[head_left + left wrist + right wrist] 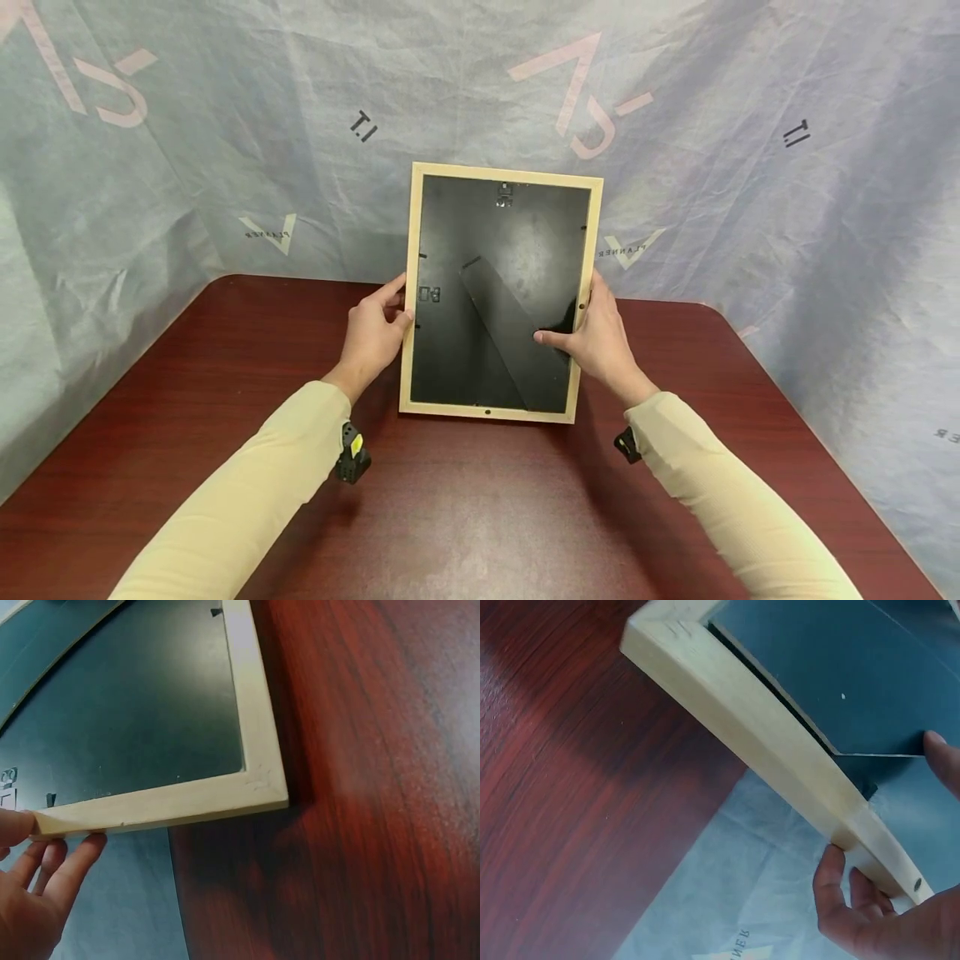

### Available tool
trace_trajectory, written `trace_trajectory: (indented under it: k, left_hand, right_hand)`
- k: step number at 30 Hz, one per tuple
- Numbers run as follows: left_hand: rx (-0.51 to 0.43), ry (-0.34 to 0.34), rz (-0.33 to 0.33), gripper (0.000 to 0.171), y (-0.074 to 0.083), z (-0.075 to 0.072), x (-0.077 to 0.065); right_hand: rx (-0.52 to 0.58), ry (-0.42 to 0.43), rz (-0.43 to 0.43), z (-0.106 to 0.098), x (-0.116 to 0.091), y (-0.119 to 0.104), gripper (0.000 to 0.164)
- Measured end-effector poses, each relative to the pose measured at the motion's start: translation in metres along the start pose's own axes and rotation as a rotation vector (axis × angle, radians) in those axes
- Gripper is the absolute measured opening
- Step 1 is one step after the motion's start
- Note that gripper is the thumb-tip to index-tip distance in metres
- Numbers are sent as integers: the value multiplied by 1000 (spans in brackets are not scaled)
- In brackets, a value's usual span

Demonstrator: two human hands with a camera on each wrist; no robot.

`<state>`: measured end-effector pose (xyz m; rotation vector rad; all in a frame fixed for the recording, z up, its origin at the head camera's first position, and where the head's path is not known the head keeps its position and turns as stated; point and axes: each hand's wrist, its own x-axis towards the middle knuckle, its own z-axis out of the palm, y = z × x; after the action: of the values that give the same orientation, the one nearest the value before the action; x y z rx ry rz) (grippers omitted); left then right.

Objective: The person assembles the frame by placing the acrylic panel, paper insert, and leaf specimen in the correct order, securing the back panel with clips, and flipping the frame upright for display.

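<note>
A picture frame [502,225] with a light wooden border and black backing is held up with its back facing me. A slanting easel leg [501,325] lies against the backing, running down to the lower right. My left hand [373,333] pinches the left border between thumb and fingers; the left wrist view shows its fingertips under the wooden edge [165,804]. On the other side, my right hand [603,342] grips the right border [765,735], its thumb reaching over to the edge of the easel leg. The picture side is hidden.
A dark red wood-grain table [465,500] with rounded far corners extends below the frame. Behind and around it hangs a pale grey printed sheet [300,125]. Small black wrist cameras [352,454] sit at both cuffs.
</note>
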<state>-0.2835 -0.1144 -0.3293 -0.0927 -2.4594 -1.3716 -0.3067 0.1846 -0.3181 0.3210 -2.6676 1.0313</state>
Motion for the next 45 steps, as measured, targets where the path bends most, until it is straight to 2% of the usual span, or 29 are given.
trace_trajectory:
  k: [8, 15, 21, 24, 27, 31, 34, 45]
  left_hand:
    - [-42, 3, 52, 58, 0, -1, 1]
    - [-104, -49, 105, 61, 2, -15, 5]
    - [-171, -97, 156, 67, 15, -27, 17]
    - [-212, -92, 174, 67, 24, -32, 25]
    - [-231, -55, 218, 65, 37, -37, 31]
    - [-214, -18, 261, 67, 58, -44, 36]
    - [-195, -20, 271, 69, 68, -49, 39]
    - [-7, -88, 305, 63, 80, -73, 45]
  right_hand:
    - [25, 100, -60, 3, -1, 6, 126]
    - [37, 130, -101, 3, -5, 12, 129]
    - [44, 161, -147, 5, -10, 18, 131]
    - [44, 174, -188, 6, -11, 21, 131]
    - [36, 196, -238, 8, -11, 23, 131]
    - [33, 221, -270, 10, -11, 23, 130]
    - [39, 229, -275, 11, -11, 22, 130]
    - [37, 276, -293, 13, -11, 19, 131]
